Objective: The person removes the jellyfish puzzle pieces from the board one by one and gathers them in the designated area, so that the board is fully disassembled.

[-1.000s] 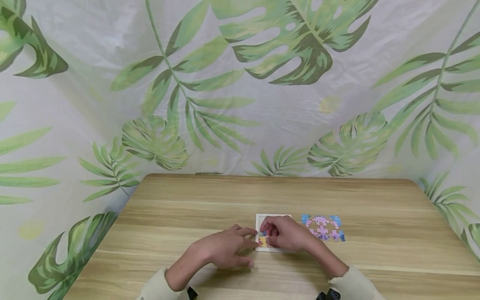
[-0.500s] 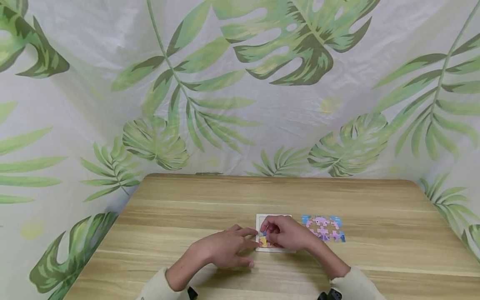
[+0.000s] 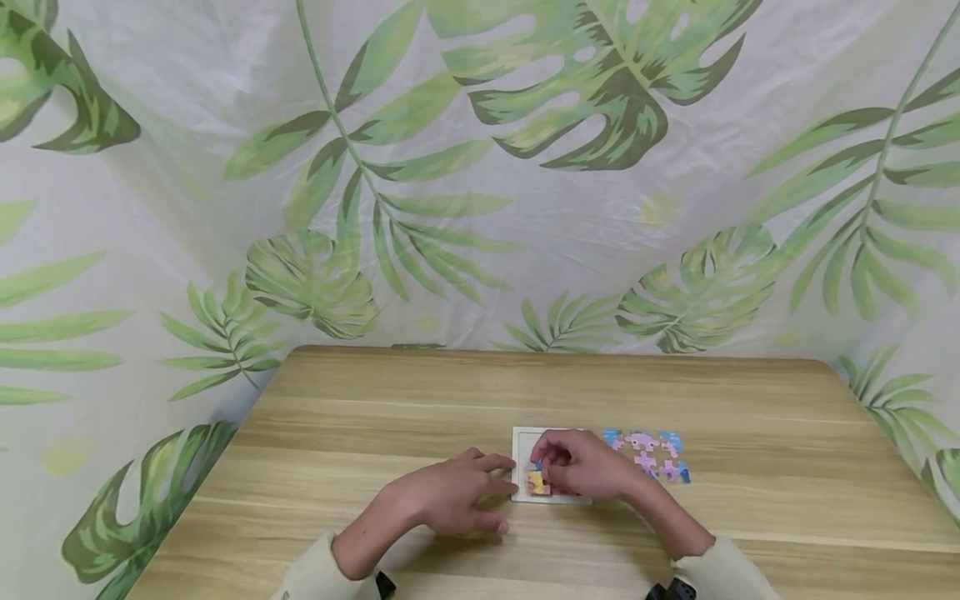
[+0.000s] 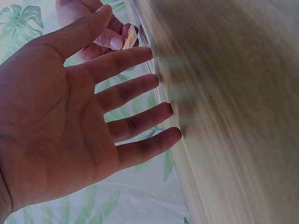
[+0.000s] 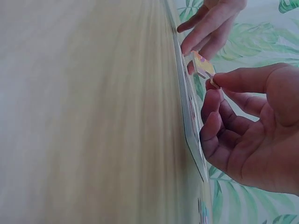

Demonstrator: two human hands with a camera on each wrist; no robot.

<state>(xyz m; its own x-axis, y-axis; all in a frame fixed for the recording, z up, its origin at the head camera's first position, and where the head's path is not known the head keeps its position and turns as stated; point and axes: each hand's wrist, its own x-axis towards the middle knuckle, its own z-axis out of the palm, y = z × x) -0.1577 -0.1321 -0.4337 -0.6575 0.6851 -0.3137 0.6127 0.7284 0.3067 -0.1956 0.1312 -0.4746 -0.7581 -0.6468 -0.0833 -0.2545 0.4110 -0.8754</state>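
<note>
A yellow puzzle piece (image 3: 537, 483) is pinched between the thumb and index finger of my right hand (image 3: 583, 467). In the right wrist view the puzzle piece (image 5: 204, 65) is tilted and raised off the white-bordered puzzle tray (image 3: 527, 431). Several pieces sit in the tray's near part, mostly hidden under the right hand. My left hand (image 3: 453, 493) lies at the tray's left edge, its fingers spread and fairly straight. In the left wrist view, the fingertips of the left hand (image 4: 84, 107) reach down to the tray edge and tabletop.
Right of the tray, several loose pink and blue puzzle pieces (image 3: 643, 458) lie grouped on the wooden table (image 3: 375, 400). A leaf-patterned cloth (image 3: 450, 208) hangs behind the table's far edge.
My right hand has drawn slightly to the right, and the yellow piece has come away from the tray's left border with it. The left hand has stayed in place.
</note>
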